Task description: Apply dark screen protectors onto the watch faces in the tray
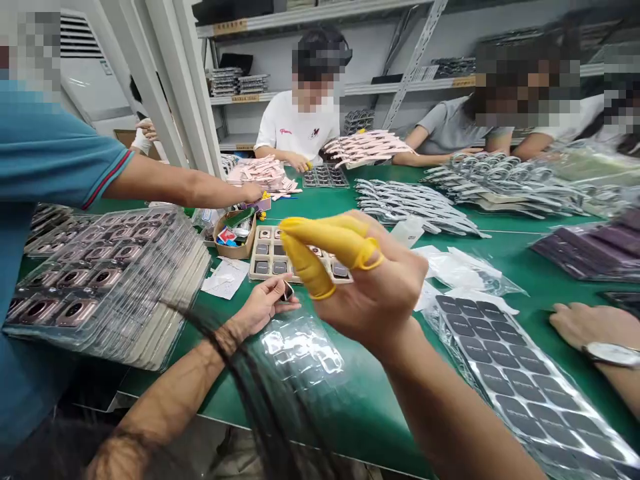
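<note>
My left hand (263,305) is closed over the green table, thumb and fingers pinching a small watch case (287,291) with a dark glossy face. Raised close to the camera, my right hand (363,277) wears yellow finger cots (325,243). Its thumb and fingertips come together, and whatever may be between them cannot be made out. Behind that hand a beige compartment tray (255,248) holds dark square watch pieces, partly hidden by the yellow fingers. Clear film with square cut-outs (303,350) lies on the table below both hands.
Stacked trays of watch cases (120,280) stand at left, beside a small box of odds and ends (234,235). A sheet of dark square labels (525,373) lies at right. Co-workers sit opposite; a blue-sleeved arm (185,187) reaches in from the left, and a hand with a wristwatch (590,330) rests at right.
</note>
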A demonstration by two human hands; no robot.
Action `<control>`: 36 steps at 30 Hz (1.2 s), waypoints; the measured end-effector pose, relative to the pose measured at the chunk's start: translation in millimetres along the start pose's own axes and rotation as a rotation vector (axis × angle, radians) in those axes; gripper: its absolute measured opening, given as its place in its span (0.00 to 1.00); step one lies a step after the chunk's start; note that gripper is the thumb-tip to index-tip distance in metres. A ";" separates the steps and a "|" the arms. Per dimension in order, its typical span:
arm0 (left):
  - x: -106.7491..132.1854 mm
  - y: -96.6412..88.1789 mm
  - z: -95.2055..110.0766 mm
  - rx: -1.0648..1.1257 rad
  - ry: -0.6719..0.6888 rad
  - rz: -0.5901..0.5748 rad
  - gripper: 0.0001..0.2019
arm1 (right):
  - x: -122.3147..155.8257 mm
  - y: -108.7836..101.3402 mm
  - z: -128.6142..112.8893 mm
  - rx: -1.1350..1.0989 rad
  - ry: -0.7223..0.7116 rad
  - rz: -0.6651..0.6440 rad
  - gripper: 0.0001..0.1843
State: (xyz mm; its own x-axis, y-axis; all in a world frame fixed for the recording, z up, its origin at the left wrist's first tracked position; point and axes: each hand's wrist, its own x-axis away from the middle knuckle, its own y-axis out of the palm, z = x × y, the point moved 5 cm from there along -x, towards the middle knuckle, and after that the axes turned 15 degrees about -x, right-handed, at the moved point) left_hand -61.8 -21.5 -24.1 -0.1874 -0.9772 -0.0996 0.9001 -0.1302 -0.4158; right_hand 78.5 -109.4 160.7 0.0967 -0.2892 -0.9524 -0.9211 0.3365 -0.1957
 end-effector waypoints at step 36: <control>3.2 22.4 -19.9 0.113 -0.142 -0.304 0.33 | 194.1 -85.9 146.0 0.327 0.995 -0.264 0.06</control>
State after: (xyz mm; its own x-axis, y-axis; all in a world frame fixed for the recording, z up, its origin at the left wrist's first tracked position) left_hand -50.1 -24.2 -51.7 -0.4041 -0.9035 0.1430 0.8508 -0.4287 -0.3040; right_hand 231.5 -63.6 -41.5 -0.2078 -0.9364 -0.2828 -0.7565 0.3371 -0.5604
